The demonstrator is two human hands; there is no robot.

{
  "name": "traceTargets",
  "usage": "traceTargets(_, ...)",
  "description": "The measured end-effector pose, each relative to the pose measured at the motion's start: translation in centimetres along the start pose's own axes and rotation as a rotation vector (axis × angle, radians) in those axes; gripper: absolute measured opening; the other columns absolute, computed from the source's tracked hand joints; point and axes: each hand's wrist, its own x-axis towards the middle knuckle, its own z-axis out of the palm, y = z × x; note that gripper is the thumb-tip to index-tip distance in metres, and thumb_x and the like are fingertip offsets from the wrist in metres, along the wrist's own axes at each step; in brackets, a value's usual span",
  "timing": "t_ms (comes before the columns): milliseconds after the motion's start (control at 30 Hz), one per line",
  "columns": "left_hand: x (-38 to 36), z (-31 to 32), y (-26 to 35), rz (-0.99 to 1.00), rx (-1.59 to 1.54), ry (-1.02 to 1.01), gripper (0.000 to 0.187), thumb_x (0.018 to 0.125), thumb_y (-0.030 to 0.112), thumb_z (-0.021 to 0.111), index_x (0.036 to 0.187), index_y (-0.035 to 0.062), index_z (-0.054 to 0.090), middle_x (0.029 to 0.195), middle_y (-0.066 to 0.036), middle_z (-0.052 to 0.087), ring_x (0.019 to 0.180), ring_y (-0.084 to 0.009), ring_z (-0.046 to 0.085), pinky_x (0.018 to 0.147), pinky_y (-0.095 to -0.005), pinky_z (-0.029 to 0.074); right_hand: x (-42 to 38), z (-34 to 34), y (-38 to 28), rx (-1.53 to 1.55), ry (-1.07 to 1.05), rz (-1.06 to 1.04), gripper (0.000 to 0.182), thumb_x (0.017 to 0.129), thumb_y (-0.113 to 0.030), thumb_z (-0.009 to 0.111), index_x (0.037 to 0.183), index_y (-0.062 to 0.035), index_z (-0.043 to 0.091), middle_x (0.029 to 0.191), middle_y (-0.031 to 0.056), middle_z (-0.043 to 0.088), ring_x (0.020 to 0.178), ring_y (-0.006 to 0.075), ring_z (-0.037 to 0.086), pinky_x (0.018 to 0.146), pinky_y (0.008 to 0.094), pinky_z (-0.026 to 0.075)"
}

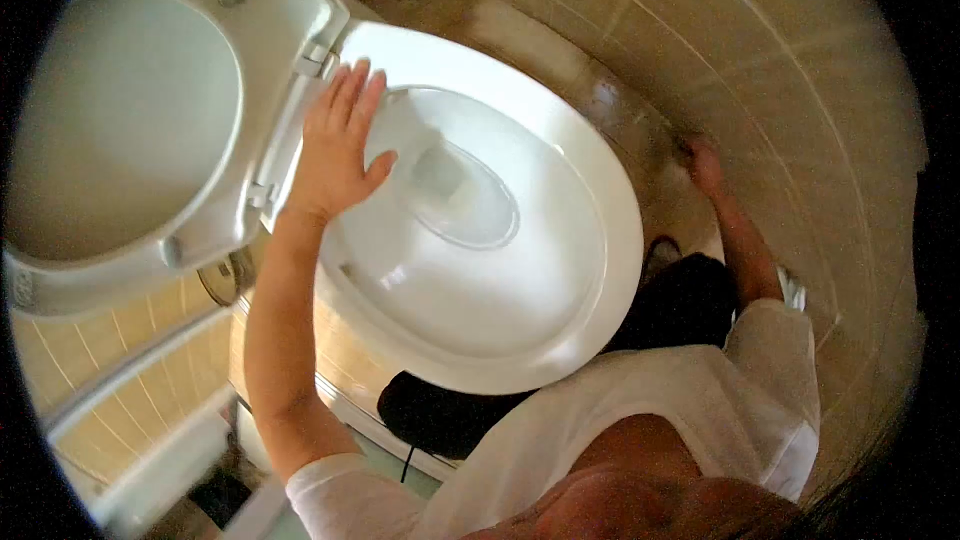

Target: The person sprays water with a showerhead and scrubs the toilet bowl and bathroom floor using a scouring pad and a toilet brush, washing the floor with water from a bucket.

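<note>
My left hand [342,140] lies palm down on the back rim of a white toilet bowl [615,230], near the seat hinges. Its fingers are stretched out and the thumb points over the bowl. Water [460,195] stands at the bottom of the bowl. The white toilet seat [262,45] and the lid [125,120] behind it are raised on the left. Low beside the bowl, my right hand [706,166] reaches down near the tiled wall. Its fingers look curled by a small dark spot; what they hold, if anything, is too dim to make out.
Beige tiled wall [790,70] curves round the right side, close to my right arm. A pale ledge [540,35] runs along the wall behind the bowl. My dark-clothed knees [690,305] are on both sides of the bowl's front. A metal rail [140,370] lies at lower left.
</note>
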Motion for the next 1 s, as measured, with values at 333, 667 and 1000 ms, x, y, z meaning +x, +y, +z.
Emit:
traceTargets(333, -10.5, -3.2, 2.5, 0.346, -0.097, -0.247, 0.047, 0.079, 0.027, 0.05, 0.12, 0.0071, 0.04, 0.124, -0.017, 0.039, 0.11, -0.0326, 0.039, 0.093, -0.0438, 0.026, -31.5, -1.7, -6.4, 0.431, 0.684, 0.821, 0.039, 0.077, -0.015, 0.055, 0.115, -0.0115, 0.047, 0.106, 0.0167, 0.049, 0.09, 0.0292, 0.05, 0.077, 0.0359, 0.041)
traceTargets(667, -11.3, -1.5, 1.6, 0.418, -0.098, -0.187, 0.033, 0.083, 0.032, 0.039, 0.096, 0.0097, 0.06, 0.09, -0.01, 0.061, 0.086, -0.0248, 0.055, 0.081, -0.0396, 0.033, -57.7, 11.6, -21.5, 1.18, 1.257, 1.227, 0.053, 0.077, -0.028, 0.055, 0.123, -0.0059, 0.039, 0.123, 0.0124, 0.042, 0.112, 0.026, 0.04, 0.092, 0.0356, 0.031)
traceTargets(1000, -11.7, -1.5, 1.8, 0.46, -0.031, -0.205, 0.049, 0.086, 0.033, 0.035, 0.066, -0.0013, 0.063, 0.063, -0.017, 0.06, 0.059, -0.0317, 0.057, 0.061, -0.0413, 0.042, -65.2, 21.3, -32.3, 1.127, 1.442, 1.444, 0.036, 0.08, -0.015, 0.051, 0.114, -0.004, 0.046, 0.091, 0.0051, 0.055, 0.081, 0.0156, 0.049, 0.071, 0.0281, 0.04)
